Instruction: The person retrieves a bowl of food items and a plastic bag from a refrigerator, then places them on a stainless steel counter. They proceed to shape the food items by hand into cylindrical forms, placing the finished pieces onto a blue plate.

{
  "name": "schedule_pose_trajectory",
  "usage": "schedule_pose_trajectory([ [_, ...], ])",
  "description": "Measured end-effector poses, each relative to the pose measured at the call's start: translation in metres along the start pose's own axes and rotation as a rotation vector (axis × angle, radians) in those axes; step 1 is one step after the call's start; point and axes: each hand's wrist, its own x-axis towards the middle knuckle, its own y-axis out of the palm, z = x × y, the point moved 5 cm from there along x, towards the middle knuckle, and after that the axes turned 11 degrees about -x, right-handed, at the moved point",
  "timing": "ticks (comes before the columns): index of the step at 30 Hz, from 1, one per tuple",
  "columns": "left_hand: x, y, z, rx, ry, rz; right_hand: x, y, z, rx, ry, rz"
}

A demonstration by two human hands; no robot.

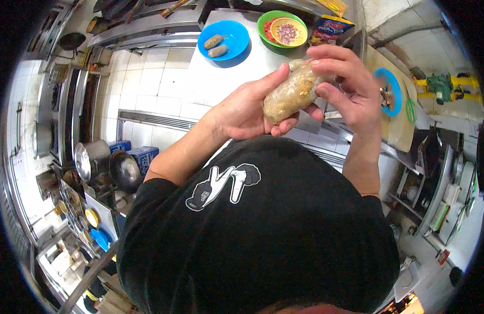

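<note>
My left hand (250, 104) cradles a bulging, clear plastic bag (290, 96) of pale yellowish, crumbly food from below. My right hand (350, 84) pinches the bag's upper right side between thumb and fingers. Both hands hold it up in front of my chest, over the near part of a white worktop (202, 84). A small pale lump (296, 64) shows at the bag's top end, by my left thumb; whether it is inside the plastic, I cannot tell.
Beyond my hands, a blue plate (238, 41) carries two greyish-brown rolls (218, 50). A green plate (263, 16) holds chopped red pieces and a yellow bowl (304, 33) of chopped red onion. Packets (331, 27) stand behind. Rightward, a cutting board (397, 135) bears another blue plate (397, 92) and green-handled scissors (411, 110).
</note>
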Motion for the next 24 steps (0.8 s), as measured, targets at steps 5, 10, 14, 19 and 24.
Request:
schedule_pose_trajectory([
  [5, -0.013, 0.004, 0.006, -0.183, 0.218, 0.061, -0.004, 0.015, 0.006, -0.195, -0.014, -0.148],
  [10, -0.027, 0.006, 0.017, -0.284, 0.330, 0.027, -0.007, 0.030, 0.019, -0.092, -0.074, -0.035],
  [14, -0.032, 0.011, 0.021, -0.235, 0.458, -0.039, -0.013, 0.051, 0.037, -0.351, -0.147, 0.044],
  [19, -0.033, 0.011, 0.036, -0.206, 0.486, -0.058, -0.015, 0.059, 0.037, -0.292, -0.208, -0.043],
  [24, -0.029, 0.012, 0.046, -0.134, 0.495, -0.134, -0.022, 0.053, 0.040, -0.313, -0.177, -0.027],
])
